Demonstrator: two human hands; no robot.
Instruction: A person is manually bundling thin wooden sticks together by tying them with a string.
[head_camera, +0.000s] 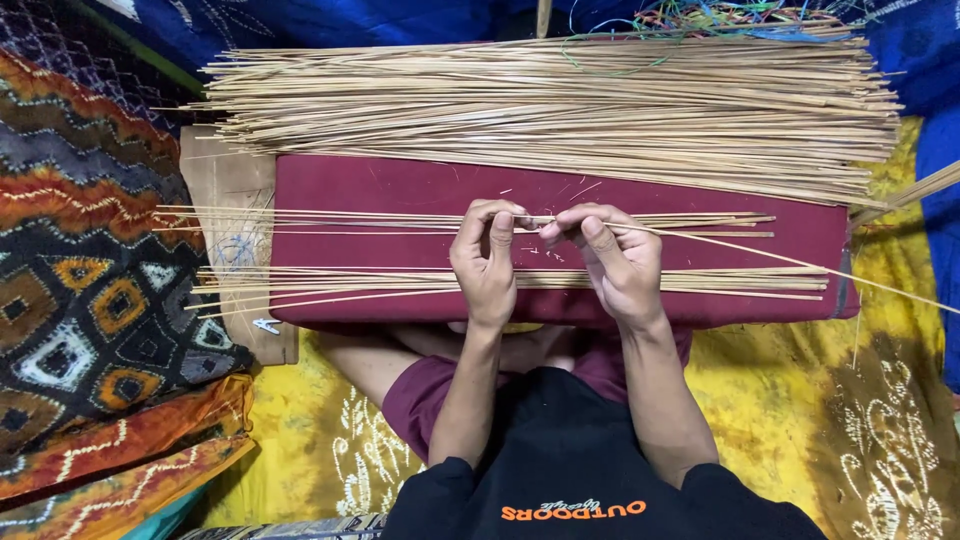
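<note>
1. While pinched between both thumbs and forefingers, thin strip (700, 238) lies across maroon board (400, 190) (a firm lap support).
2. Left hand (487, 262), right hand (610, 262): closed on strip, nearly touching.
3. Stick bundle (560, 105): stacked beyond, within reach.

Under the left hand (487, 262) and right hand (612, 262) lies a maroon board (400, 190), matt and scuffed with pale scratches. The thin splints (330, 222) pinched between them look like dry, pale bamboo, smooth and dull. Beyond the hands, the big bundle (560, 110) is the same straw-coloured stuff. The yellow cloth (800, 400) near the right hand is soft printed fabric.
</note>
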